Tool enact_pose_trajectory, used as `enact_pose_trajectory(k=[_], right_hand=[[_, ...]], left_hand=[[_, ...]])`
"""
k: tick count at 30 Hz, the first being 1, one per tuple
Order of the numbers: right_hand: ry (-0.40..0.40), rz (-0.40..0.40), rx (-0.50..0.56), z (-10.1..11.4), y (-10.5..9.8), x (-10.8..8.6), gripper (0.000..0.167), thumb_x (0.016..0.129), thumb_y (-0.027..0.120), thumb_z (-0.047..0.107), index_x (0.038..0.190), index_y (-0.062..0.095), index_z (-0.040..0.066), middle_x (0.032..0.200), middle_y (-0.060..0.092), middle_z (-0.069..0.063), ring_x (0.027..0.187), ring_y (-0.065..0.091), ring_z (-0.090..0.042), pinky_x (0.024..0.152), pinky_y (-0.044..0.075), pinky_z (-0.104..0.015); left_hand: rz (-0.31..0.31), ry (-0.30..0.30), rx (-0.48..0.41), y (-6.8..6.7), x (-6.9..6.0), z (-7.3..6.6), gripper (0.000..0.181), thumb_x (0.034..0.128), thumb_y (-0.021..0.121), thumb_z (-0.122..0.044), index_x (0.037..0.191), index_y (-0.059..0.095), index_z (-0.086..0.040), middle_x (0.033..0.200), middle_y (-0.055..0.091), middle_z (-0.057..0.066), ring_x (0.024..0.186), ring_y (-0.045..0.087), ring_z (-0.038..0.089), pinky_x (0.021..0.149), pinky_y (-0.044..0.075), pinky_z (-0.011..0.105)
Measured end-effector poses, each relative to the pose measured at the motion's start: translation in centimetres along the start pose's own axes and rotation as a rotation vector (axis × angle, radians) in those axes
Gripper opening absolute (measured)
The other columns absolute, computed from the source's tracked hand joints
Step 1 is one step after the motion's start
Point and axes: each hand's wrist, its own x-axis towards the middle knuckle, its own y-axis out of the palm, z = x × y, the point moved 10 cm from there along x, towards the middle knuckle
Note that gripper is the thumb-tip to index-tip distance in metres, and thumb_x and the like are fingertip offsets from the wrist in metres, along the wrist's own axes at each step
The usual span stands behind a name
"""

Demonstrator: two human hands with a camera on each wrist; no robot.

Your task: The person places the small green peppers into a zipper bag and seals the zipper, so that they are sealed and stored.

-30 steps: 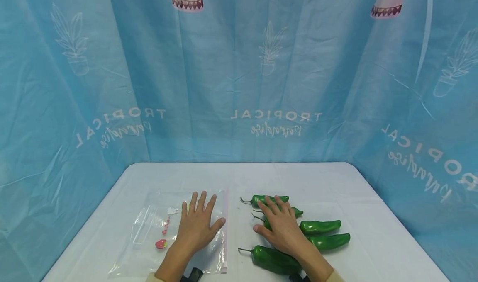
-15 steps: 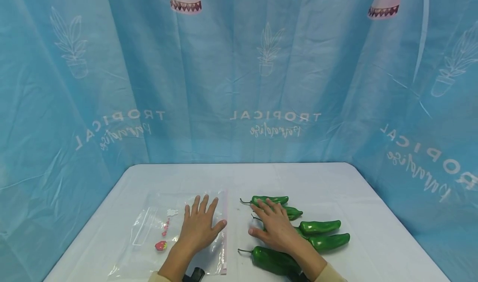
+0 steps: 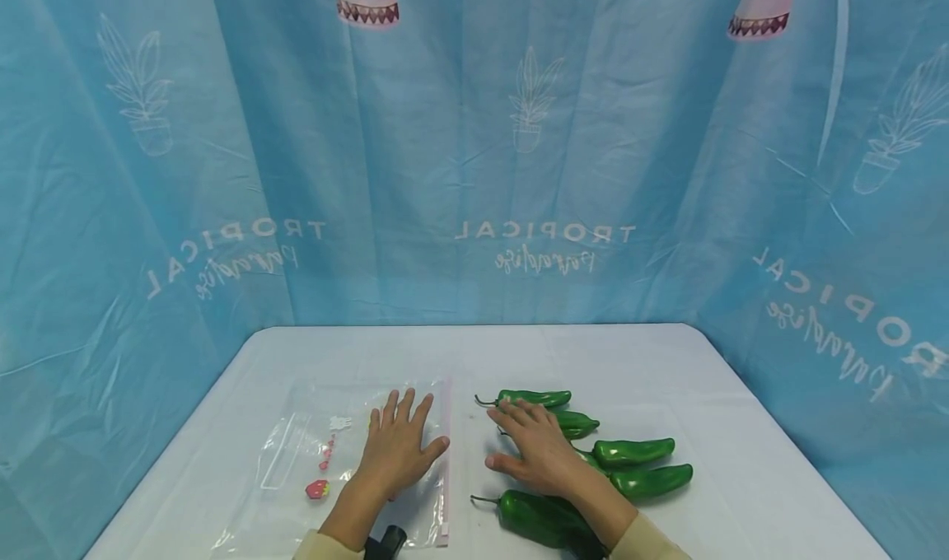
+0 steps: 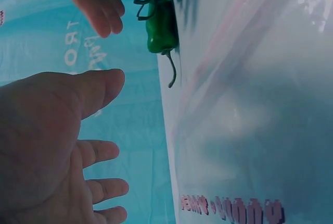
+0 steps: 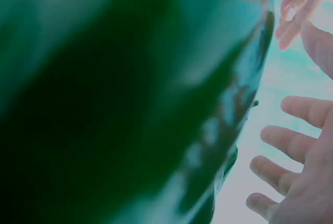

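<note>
My left hand (image 3: pixel 399 455), fingers spread and straight, hovers over a clear zip bag (image 3: pixel 404 527) lying flat on the left of the table. Seen from the left wrist, that hand (image 4: pixel 47 146) holds nothing and stays apart from the bag (image 4: pixel 260 114). Several green peppers lie on the right, among them a large near one (image 3: pixel 537 517) and two at the right (image 3: pixel 633 451). Above the middle ones is my right hand (image 3: pixel 544 453), partly hiding them, its fingers extended. In the right wrist view a pepper (image 5: pixel 130 94) fills much of the picture, beside the empty right hand (image 5: pixel 307 161).
The white table (image 3: pixel 578 354) has rounded far corners. Blue printed curtains (image 3: pixel 415 173) enclose it at the back and both sides. The bag carries a red strawberry print (image 3: pixel 317 489). A black wrist mount (image 3: pixel 387 541) shows below the left hand.
My right hand has shifted a little left over the peppers. The left hand has come slightly nearer in the view. The bag and peppers lie as before.
</note>
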Motion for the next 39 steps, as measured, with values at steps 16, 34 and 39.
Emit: enact_pose_trajectory(k=[16, 34, 39], right_hand=[[-0.025, 0.080, -0.012, 0.6, 1.4, 1.1, 0.067, 0.085, 0.059, 0.054, 0.142, 0.042, 0.022, 0.149, 0.041, -0.006, 0.137, 0.034, -0.035, 0.108, 0.026, -0.061], [-0.085, 0.062, -0.076, 1.1, 2.4, 2.1, 0.066, 0.085, 0.060, 0.054, 0.140, 0.045, 0.021, 0.142, 0.048, -0.004, 0.130, 0.042, -0.030, 0.103, 0.034, -0.056], [-0.085, 0.074, -0.077, 1.1, 2.7, 2.3, 0.067, 0.085, 0.059, 0.055, 0.141, 0.044, 0.021, 0.143, 0.048, -0.004, 0.131, 0.042, -0.029, 0.103, 0.034, -0.055]], left_hand=[[0.028, 0.031, -0.051, 1.1, 0.6, 0.5, 0.066, 0.0849, 0.063, -0.044, 0.139, 0.045, -0.010, 0.148, 0.037, 0.019, 0.140, 0.025, 0.042, 0.111, 0.018, 0.063], [0.059, 0.060, -0.074, 2.2, 1.5, 0.7, 0.069, 0.0818, 0.067, -0.045, 0.137, 0.047, -0.008, 0.144, 0.040, 0.020, 0.137, 0.029, 0.043, 0.108, 0.021, 0.066], [0.058, 0.058, -0.063, 2.6, 1.8, 0.8, 0.070, 0.0808, 0.068, -0.046, 0.136, 0.048, -0.008, 0.143, 0.041, 0.021, 0.137, 0.030, 0.043, 0.107, 0.023, 0.064]])
